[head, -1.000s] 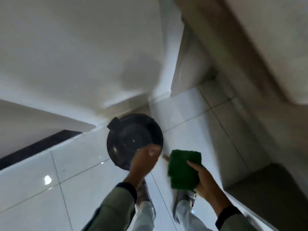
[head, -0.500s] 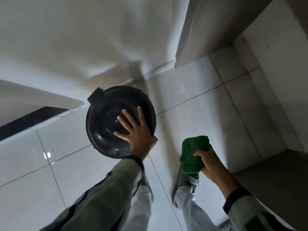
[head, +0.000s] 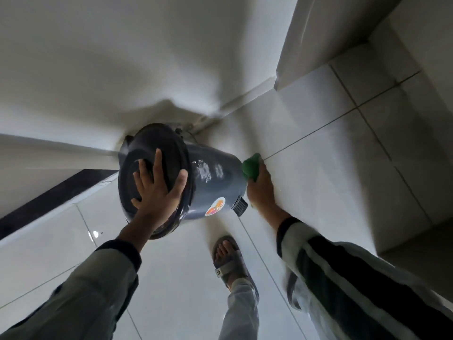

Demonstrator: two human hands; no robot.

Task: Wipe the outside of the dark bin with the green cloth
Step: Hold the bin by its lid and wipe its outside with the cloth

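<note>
I see the dark bin [head: 215, 177] tipped on its side over the tiled floor, lid end facing me, glossy grey wall with a round sticker (colours orange and pink). The green cloth [head: 250, 166] is bunched against its base end.

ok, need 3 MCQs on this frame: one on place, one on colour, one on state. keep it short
1. Where is the green cloth?
A. on the bin's lid
B. at the bin's base end, in the right hand
C. flat on the floor tiles

2. What colour is the round sticker on the dark bin?
A. orange and white
B. blue
C. black

3. How does the bin stand?
A. upright
B. upside down
C. tipped over, with the left hand spread on its lid

Answers: 1 B, the cloth is bunched in the right hand against the bin's narrow end; 2 A, orange patches on white; 3 C, the bin's side wall faces the camera.
</note>
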